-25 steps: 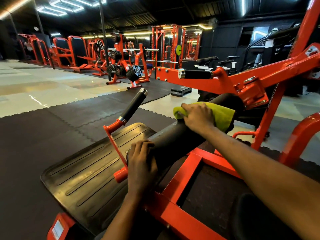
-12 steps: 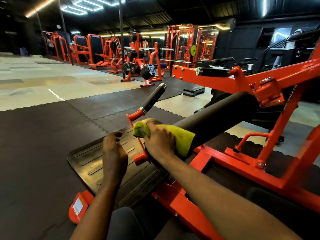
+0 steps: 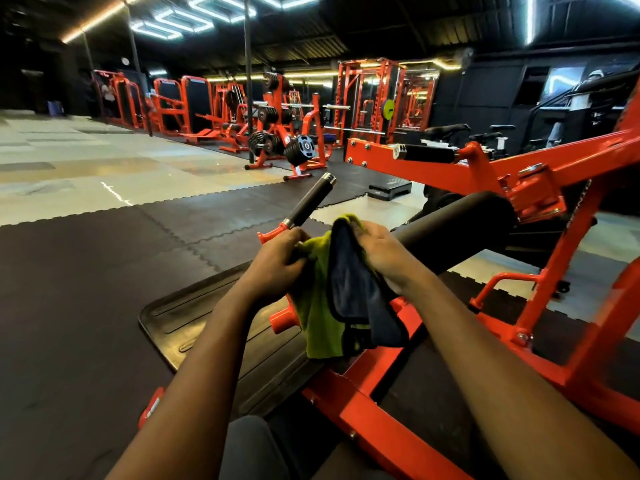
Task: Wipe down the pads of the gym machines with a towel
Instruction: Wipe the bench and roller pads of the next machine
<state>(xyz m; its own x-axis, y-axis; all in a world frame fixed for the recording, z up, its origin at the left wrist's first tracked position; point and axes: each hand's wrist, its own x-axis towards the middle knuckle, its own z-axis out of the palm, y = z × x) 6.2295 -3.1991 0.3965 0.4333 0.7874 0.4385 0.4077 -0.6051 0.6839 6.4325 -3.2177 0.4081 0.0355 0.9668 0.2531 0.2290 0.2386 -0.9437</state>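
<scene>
Both hands, left hand and right hand, grip a crumpled towel mid-frame, lime-green with a dark navy side, before the black roller pad.

Black rubber floor mats meet a pale tiled floor. Beyond stand an orange rack of black weight plates and an orange power rack, with what looks like a low black step platform.
</scene>
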